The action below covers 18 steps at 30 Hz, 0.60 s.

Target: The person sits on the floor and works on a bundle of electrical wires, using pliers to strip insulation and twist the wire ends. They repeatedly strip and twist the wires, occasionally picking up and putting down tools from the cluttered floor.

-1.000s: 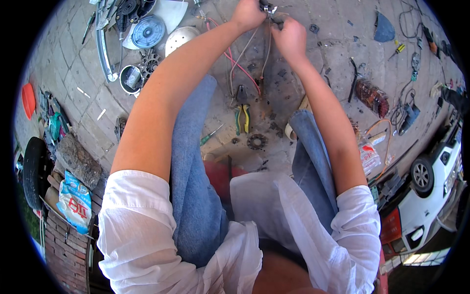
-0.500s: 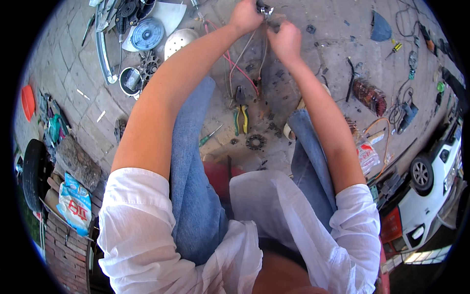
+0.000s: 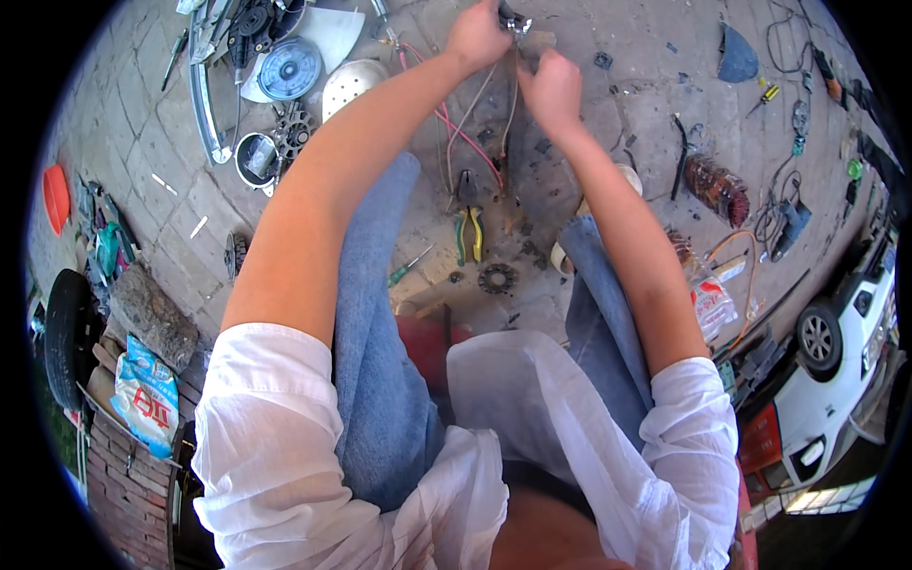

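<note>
At the top middle, my left hand [image 3: 478, 40] is closed around a small dark part with shiny metal [image 3: 515, 21]; its kind is not clear. Just to the right and nearer, my right hand [image 3: 554, 90] is closed, thumb and fingers together, beside a thin pale wire [image 3: 510, 114]. What its fingertips pinch, if anything, is hidden. A pink-red wire [image 3: 465, 141] trails down the paving from near my left forearm. Below the wires lie pliers with green and yellow handles [image 3: 469, 233], a green-handled screwdriver [image 3: 410, 266] and a dark toothed ring [image 3: 497, 277].
To the left lie a blue-grey disc [image 3: 290, 68], a white perforated bowl-shaped part [image 3: 351, 87] and a metal cylinder [image 3: 256, 158]. On the right are a coil of dark copper-coloured windings [image 3: 716, 188], a yellow screwdriver [image 3: 769, 93] and cables. A white car [image 3: 845, 342] stands farther right.
Both hands stay nearly in place. My right hand has shifted slightly, its thumb and fingers a little higher and turned. The small metal part looks slightly turned in my left hand.
</note>
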Each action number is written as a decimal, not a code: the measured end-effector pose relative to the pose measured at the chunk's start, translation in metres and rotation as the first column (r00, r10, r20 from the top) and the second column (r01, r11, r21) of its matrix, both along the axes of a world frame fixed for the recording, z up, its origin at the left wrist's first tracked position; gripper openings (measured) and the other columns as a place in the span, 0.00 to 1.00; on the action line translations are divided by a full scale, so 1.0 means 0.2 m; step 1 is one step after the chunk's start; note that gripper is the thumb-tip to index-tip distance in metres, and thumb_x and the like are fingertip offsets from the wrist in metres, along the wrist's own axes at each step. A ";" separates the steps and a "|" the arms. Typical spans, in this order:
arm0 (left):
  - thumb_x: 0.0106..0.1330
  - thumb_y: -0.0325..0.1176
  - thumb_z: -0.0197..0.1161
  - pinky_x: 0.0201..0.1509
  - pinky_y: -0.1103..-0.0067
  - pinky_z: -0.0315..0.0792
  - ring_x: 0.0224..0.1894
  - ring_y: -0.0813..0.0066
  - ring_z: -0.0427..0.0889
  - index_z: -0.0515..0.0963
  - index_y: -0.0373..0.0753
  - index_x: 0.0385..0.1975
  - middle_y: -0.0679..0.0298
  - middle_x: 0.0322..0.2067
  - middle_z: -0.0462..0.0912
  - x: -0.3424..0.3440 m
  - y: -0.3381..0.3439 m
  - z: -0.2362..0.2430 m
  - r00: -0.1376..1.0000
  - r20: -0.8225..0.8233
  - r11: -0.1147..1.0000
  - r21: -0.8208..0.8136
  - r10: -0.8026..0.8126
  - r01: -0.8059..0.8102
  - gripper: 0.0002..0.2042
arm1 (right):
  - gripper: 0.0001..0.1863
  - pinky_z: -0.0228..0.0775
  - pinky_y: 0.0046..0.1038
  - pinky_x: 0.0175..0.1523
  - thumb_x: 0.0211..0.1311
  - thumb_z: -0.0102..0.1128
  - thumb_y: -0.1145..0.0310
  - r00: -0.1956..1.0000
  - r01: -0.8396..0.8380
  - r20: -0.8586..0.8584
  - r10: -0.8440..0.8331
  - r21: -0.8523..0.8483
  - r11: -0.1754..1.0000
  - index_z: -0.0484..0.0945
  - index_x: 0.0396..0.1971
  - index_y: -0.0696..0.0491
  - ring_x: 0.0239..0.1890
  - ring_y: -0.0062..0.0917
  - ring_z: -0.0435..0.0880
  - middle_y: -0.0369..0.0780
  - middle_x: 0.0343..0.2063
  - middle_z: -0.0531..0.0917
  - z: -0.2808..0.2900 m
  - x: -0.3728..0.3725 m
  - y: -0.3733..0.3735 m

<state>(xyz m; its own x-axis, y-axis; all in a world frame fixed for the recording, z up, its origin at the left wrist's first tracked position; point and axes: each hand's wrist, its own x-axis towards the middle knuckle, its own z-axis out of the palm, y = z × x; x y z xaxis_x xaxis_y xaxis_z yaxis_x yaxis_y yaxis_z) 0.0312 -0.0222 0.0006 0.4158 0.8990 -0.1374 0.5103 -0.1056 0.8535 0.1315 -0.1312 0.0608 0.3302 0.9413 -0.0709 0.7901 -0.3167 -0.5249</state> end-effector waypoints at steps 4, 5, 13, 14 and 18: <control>0.54 0.28 0.59 0.41 0.58 0.72 0.37 0.40 0.79 0.74 0.32 0.31 0.42 0.30 0.79 0.00 0.00 -0.01 1.000 0.015 0.999 0.034 0.007 -0.007 0.08 | 0.14 0.73 0.46 0.38 0.44 0.70 0.68 0.999 0.009 -0.032 -0.007 0.037 0.999 0.74 0.22 0.62 0.33 0.53 0.80 0.55 0.24 0.80 -0.02 -0.01 -0.02; 0.54 0.28 0.59 0.41 0.58 0.72 0.37 0.41 0.79 0.74 0.32 0.31 0.42 0.30 0.79 0.00 0.00 -0.01 1.000 0.014 0.999 0.032 0.016 -0.016 0.08 | 0.14 0.73 0.46 0.38 0.45 0.70 0.68 0.999 0.010 -0.042 -0.008 0.035 0.999 0.74 0.22 0.61 0.33 0.53 0.80 0.55 0.24 0.80 -0.02 -0.01 -0.02; 0.54 0.28 0.59 0.43 0.59 0.72 0.39 0.41 0.79 0.73 0.32 0.32 0.42 0.32 0.79 -0.01 0.00 -0.03 0.999 0.005 0.999 0.028 -0.044 0.044 0.08 | 0.13 0.73 0.45 0.39 0.46 0.68 0.68 0.991 -0.135 -0.024 0.133 -0.104 0.985 0.76 0.24 0.61 0.34 0.51 0.80 0.55 0.27 0.81 -0.04 -0.04 -0.13; 0.53 0.28 0.59 0.43 0.60 0.72 0.39 0.41 0.78 0.74 0.32 0.32 0.42 0.33 0.79 -0.01 0.01 -0.04 0.999 0.001 0.999 0.029 -0.036 0.036 0.09 | 0.12 0.73 0.44 0.39 0.46 0.67 0.69 0.992 -0.119 -0.056 0.116 -0.054 0.991 0.76 0.25 0.61 0.34 0.51 0.80 0.55 0.27 0.81 -0.07 -0.03 -0.16; 0.53 0.29 0.59 0.44 0.60 0.72 0.39 0.42 0.78 0.75 0.32 0.33 0.42 0.33 0.79 0.00 0.01 -0.08 0.999 0.049 1.000 0.014 0.019 -0.020 0.09 | 0.12 0.73 0.43 0.39 0.51 0.65 0.68 0.979 -0.030 -0.196 0.051 0.107 0.994 0.79 0.32 0.62 0.32 0.50 0.80 0.54 0.28 0.81 -0.06 0.00 -0.19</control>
<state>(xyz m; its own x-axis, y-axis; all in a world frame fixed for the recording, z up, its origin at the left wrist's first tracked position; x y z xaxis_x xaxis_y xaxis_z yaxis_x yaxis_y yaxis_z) 0.0317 -0.0196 -0.0145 0.4044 0.9086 -0.1047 0.4700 -0.1083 0.8760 0.1322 -0.1694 0.0496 0.2810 0.9591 -0.0329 0.6780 -0.2227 -0.7005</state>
